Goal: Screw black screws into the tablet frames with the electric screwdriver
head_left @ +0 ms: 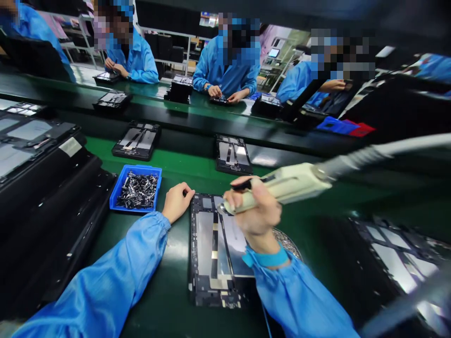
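Note:
A black tablet housing (204, 244) with silver plates and a dark ribbon cable lies flat on the green bench before me. My left hand (178, 202) is closed at its far left corner, thumb and fingertips pinched on the edge. Wrapped around a cream electric screwdriver (292, 185), my right hand (259, 206) is held over the upper part of the housing. The screwdriver's nose points left and down; its bit is blurred, so I cannot tell whether it touches. Partly hidden behind my right wrist is a round dish of small metal pieces (287, 240).
A blue tray (114, 199) of small black-and-silver parts stands left of my left hand. Stacked housings (45, 188) rise at the left; more (391, 253) lie at right. Two housings (137, 141) (233, 154) sit farther back. A grey cable (401, 148) runs right. Co-workers (227, 61) sit opposite.

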### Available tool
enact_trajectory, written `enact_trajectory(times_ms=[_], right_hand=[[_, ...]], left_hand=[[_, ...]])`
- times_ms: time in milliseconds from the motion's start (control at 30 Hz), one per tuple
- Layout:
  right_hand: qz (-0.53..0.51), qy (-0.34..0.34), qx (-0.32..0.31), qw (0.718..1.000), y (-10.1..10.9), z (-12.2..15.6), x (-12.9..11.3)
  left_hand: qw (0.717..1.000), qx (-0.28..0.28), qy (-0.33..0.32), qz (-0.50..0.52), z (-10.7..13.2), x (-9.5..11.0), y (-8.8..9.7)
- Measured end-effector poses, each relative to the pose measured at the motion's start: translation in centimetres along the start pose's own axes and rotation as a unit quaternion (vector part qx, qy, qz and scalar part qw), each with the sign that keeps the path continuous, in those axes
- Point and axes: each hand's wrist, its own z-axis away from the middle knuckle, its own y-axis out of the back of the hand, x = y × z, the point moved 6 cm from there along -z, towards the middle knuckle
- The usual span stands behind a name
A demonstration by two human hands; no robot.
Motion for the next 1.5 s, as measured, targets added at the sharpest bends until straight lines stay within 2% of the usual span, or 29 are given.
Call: enact_trajectory(times_ms=[200,567,900,1100,1233,1367,1433,1500], right_hand=[[0.012,-0.031,0.013,0.999,-3.0,-2.8,4.4],[0.037,-0.055,0.004,0.998,-3.4,-3.5,8.3],[0.053,-0.065,-0.027,0.996,-4.0,-3.4,9.3],[0.038,-0.068,-0.007,0.997,-4.2,-3.2,9.7],[-0.007,-0.054,0.014,0.998,-4.3,-3.6,7.9],[-0.106,0.006,-0.025,0.994,-4.3,-2.7,3.3],[-0.128,0.023,-0.053,0.990,-4.0,-1.6,1.2],[-0.134,0.036,-0.058,0.989,-3.5,-0.6,-0.5]], left_hand=[[1.000,-0.022,-0.012,0.010,-0.7,-0.3,-0.5],[0.999,-0.043,0.009,0.012,-1.2,-0.7,-0.8],[0.999,-0.044,0.006,0.003,-1.2,-1.2,-1.2],[0.999,-0.033,0.014,-0.022,-0.9,-1.2,-1.0],[0.999,-0.018,0.021,-0.045,-1.0,-1.0,-0.7],[0.997,-0.006,0.029,-0.066,-0.6,-0.2,-0.1],[0.996,0.008,0.031,-0.080,1.0,0.4,0.7],[0.993,0.001,0.036,-0.117,3.8,0.7,1.2]])
